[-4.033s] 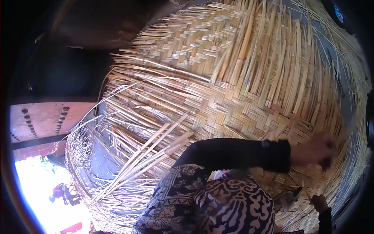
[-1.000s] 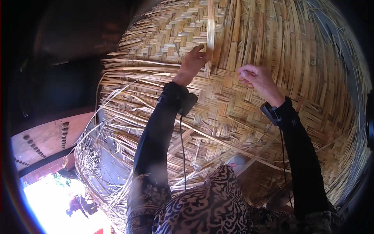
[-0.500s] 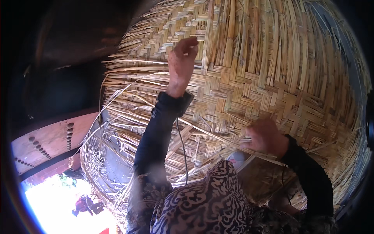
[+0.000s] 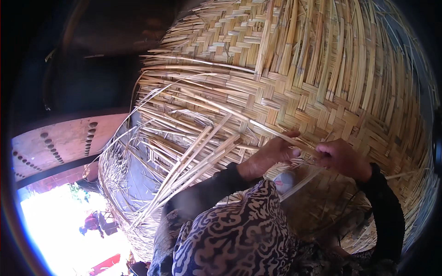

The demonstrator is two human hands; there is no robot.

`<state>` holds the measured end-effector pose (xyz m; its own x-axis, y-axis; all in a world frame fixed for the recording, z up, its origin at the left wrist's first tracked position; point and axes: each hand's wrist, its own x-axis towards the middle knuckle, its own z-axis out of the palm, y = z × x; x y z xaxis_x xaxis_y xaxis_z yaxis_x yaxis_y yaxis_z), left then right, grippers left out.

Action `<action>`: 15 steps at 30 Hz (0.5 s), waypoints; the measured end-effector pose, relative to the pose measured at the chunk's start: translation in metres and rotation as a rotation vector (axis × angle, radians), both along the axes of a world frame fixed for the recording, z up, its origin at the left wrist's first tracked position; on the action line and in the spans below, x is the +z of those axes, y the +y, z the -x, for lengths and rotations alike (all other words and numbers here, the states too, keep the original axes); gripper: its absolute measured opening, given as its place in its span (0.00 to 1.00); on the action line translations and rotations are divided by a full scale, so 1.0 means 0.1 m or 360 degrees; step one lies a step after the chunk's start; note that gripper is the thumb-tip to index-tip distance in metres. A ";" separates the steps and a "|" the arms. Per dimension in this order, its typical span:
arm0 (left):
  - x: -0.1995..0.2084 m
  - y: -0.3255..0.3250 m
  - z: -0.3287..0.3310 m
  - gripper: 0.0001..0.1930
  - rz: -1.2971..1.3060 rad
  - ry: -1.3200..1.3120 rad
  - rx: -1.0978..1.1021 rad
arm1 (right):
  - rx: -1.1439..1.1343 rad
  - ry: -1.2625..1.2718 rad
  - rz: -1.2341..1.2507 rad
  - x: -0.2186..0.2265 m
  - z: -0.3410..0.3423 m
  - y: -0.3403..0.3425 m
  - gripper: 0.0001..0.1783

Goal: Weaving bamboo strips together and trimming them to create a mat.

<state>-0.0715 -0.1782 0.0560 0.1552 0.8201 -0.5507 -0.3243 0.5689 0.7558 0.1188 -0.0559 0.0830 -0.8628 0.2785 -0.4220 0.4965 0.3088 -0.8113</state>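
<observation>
A large mat (image 4: 276, 99) woven from split straw-coloured cane spreads out in front of me. One long, thin cane strip (image 4: 263, 127) slants across it toward my hands. My left hand (image 4: 275, 152) is closed around this strip near its end, thumb and fingers curled. Just to the right, my right hand (image 4: 340, 157) pinches the same strip by its tip, knuckles up. Its exact end is hidden in the fingers. Both hands hover low over the near edge of the weave. Loose strips (image 4: 198, 158) fan out beside my left forearm.
A rounded pale object (image 4: 284, 181) lies just below my hands. Patterned cloth (image 4: 235, 230) covers my body at the bottom. Scattered cane scraps (image 4: 115, 179) lie at the left. A pinkish wall (image 4: 69, 142) with round holes and a distant person (image 4: 99, 223) are beyond.
My left hand has come down and right from the upper weave to the strip beside my right hand. The right hand has shifted slightly right, and the view has tilted a little.
</observation>
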 end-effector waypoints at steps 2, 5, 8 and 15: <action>-0.02 -0.07 -0.10 0.13 0.0011 -0.0235 0.0324 | 0.0071 0.0006 0.0055 0.05 -0.02 -0.10 0.15; 0.08 -0.13 -0.07 0.07 -0.0002 -0.0269 0.0713 | -0.0198 0.0221 -0.0134 0.05 -0.21 0.02 0.22; 0.18 -0.18 0.04 0.07 -0.0125 -0.0116 0.1006 | -0.0453 -0.0081 0.0305 0.03 -0.56 0.36 0.29; -0.18 -0.39 0.64 0.07 -0.0186 -0.0246 0.1670 | 0.0183 -0.0161 -0.0095 -0.34 -1.21 0.33 0.31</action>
<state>-0.1357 -0.2171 0.0380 -0.5981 0.6305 -0.4947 -0.7069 -0.1242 0.6963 0.2394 -0.0225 0.0486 -0.8444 0.2075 -0.4940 0.5333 0.4147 -0.7373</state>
